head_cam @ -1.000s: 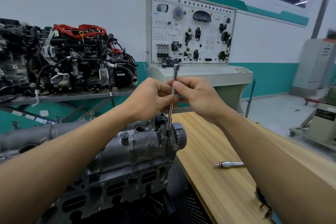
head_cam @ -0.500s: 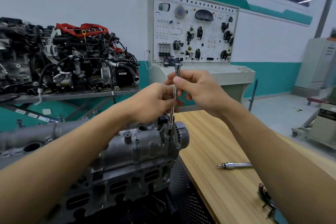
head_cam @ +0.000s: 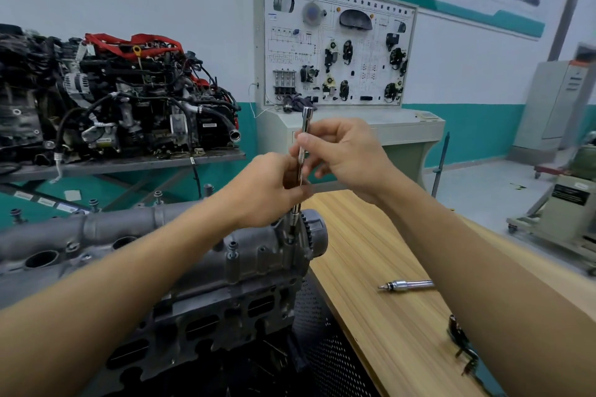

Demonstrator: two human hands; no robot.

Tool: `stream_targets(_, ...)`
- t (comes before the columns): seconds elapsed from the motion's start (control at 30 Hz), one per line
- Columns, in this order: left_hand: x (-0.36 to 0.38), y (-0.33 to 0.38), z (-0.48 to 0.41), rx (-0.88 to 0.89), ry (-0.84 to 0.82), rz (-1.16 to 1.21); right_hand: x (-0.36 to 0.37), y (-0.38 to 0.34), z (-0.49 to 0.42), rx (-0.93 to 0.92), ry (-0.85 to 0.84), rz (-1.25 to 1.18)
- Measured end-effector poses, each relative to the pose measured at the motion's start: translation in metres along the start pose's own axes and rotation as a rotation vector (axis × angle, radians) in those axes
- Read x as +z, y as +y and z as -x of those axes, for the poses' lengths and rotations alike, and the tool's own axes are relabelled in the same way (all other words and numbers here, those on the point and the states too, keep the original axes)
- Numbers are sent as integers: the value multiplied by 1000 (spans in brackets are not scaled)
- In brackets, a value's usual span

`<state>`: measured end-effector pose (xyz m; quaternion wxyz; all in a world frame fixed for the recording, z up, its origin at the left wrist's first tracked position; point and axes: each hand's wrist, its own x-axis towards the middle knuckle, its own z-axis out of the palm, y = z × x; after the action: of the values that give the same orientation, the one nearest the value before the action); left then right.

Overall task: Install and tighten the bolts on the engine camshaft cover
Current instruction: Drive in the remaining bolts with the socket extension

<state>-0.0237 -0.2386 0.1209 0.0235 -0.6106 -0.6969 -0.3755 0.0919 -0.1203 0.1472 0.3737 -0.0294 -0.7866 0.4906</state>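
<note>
Cover (head_cam: 193, 267) hasn't moved: sits at 8 o'clock in view, bench (head_cam: 371, 332) running off at 4 o'clock.

What changed: right hand (head_cam: 348, 155) has climbed the bar (head_cam: 301, 167). A second ago it was level with the left hand (head_cam: 267, 187); now it's above it, near the bar's 12 o'clock end. Left hand is where it was.

Fingers: the left ones are wrapped round the lower bar. On the right, thumb and fingertips are pinched on the upper bar, the rest loose.

Bar is upright as before, with its tip on the same bolt (head_cam: 291, 230) at the cover's 3 o'clock end, next to the sprocket (head_cam: 314, 232). The bolt head is mostly hidden by the tip.

Read: re-gripping between finger twists, so this bolt is being run down by hand with no ratchet on. I can't tell how far it's seated. At least one other bolt (head_cam: 233, 248) at 9 o'clock of it stands proud, so final tightening is probably still to come.

Second tool (head_cam: 406, 284) lies untouched on the bench at 4 o'clock of the sprocket.
</note>
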Motion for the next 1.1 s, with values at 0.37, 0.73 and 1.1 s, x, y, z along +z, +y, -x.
stream_targets(0.37, -2, -6, 7, -8, -34, 221, -1, -3, -1, 8, -56, 13)
stream_targets(0.73, -4, -11, 11, 4, -27, 251, -1, 0, -2, 1, -130, -22)
stream_targets(1.1, -4, -8, 8, 33, -74, 195, -3, 4, 3, 79, -157, -56)
